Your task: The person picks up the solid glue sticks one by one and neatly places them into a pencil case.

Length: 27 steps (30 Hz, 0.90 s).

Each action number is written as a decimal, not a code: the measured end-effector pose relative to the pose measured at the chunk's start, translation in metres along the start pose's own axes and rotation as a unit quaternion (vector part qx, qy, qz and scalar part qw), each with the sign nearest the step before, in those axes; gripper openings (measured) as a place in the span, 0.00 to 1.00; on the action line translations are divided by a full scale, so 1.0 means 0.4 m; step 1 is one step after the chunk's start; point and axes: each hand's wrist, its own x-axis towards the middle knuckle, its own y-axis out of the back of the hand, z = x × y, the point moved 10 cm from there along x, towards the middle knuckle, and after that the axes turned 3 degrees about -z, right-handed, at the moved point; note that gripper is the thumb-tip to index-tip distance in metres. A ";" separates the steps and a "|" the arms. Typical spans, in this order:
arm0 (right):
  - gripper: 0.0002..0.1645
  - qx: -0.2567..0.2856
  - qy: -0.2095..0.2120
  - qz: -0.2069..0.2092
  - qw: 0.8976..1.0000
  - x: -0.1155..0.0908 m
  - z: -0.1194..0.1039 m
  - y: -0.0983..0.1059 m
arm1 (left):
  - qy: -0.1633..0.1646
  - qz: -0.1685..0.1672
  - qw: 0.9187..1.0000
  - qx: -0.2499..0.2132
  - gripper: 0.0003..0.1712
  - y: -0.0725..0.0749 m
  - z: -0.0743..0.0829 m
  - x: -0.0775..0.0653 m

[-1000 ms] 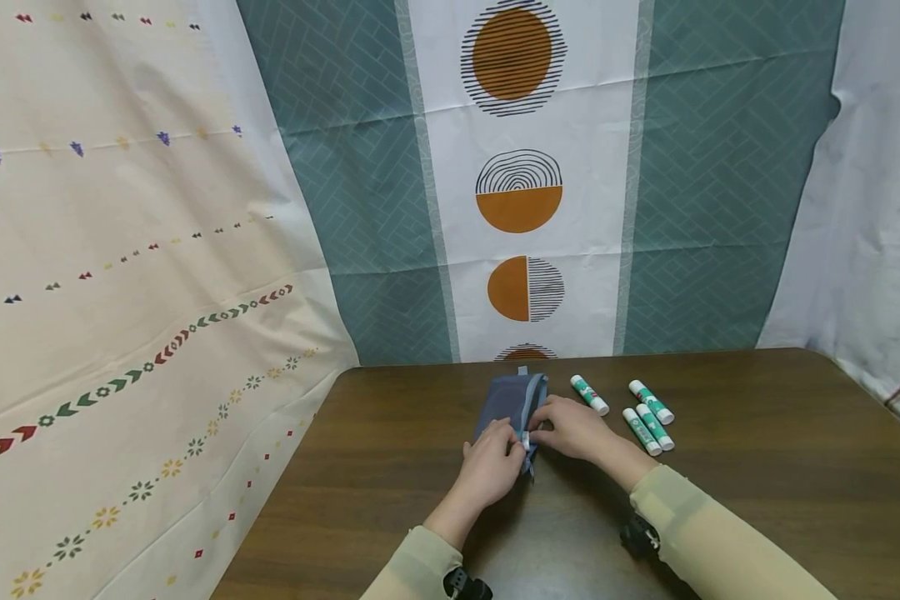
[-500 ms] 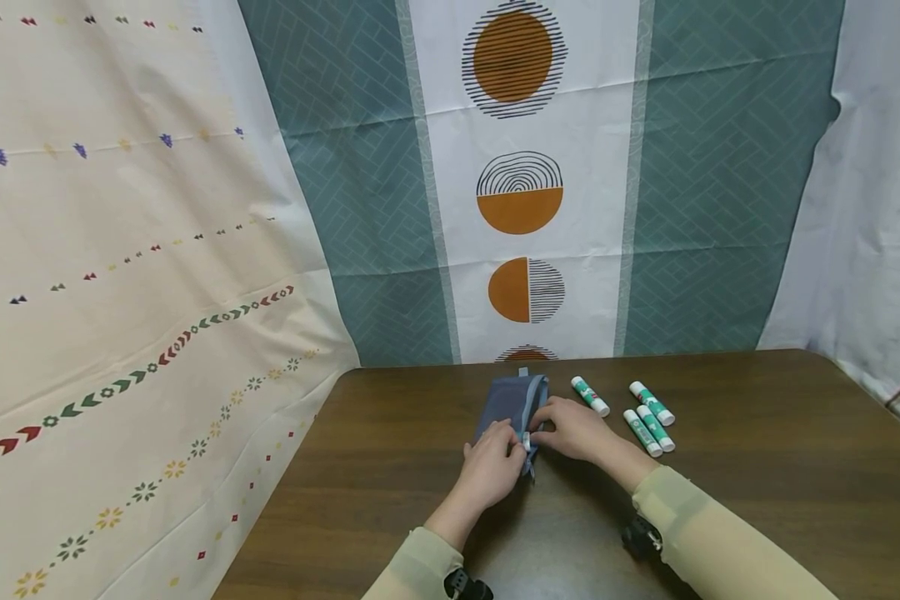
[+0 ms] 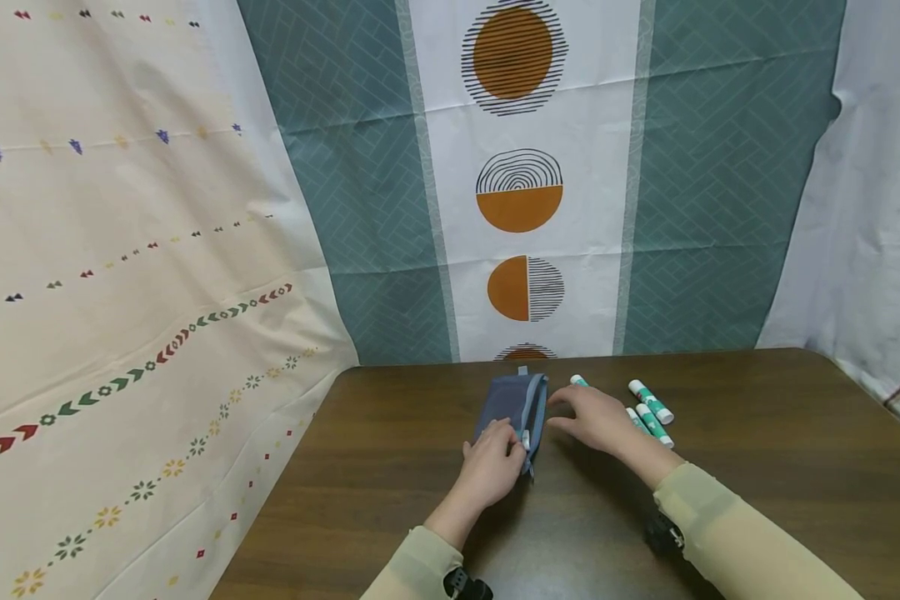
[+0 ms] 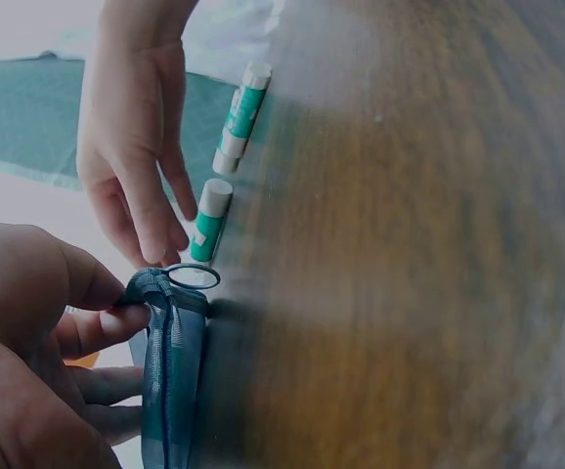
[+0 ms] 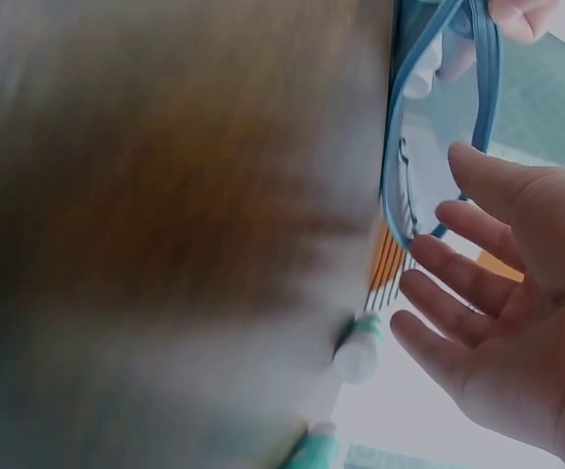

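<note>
A blue-grey zip pouch (image 3: 505, 398) lies on the table, its zipped side facing right. My left hand (image 3: 489, 468) pinches the near end of it between thumb and forefinger, beside a small ring (image 4: 195, 277). In the right wrist view the pouch's mouth gapes, and a white cylinder (image 5: 421, 78) shows inside. My right hand (image 3: 598, 418) is just right of the pouch, fingers spread and holding nothing. Behind that hand, one glue stick (image 3: 578, 381) is mostly hidden.
More green-and-white glue sticks lie to the right: one farther back (image 3: 651, 402), one closer (image 3: 655, 426), and another (image 3: 635, 418) partly covered by my right hand. The wooden table (image 3: 360, 467) ends at a patterned cloth (image 3: 525, 292) behind. Another cloth (image 3: 157, 417) hangs at left.
My right hand has come off the pouch's zipped edge and moved right, toward the glue sticks, overlapping two of them. My left hand and the pouch have stayed in place.
</note>
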 end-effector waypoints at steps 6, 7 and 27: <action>0.28 -0.021 -0.012 0.017 1.000 -0.014 0.025 0.034 | 0.002 0.004 1.000 0.005 0.12 0.003 0.001 -0.004; 0.29 -0.024 -0.013 0.021 0.999 -0.018 0.029 0.039 | 0.002 0.005 1.000 0.005 0.12 0.003 0.001 -0.004; 0.36 -0.061 -0.037 0.040 0.997 -0.043 0.128 0.082 | -0.006 0.008 1.000 0.002 0.13 0.010 0.012 -0.010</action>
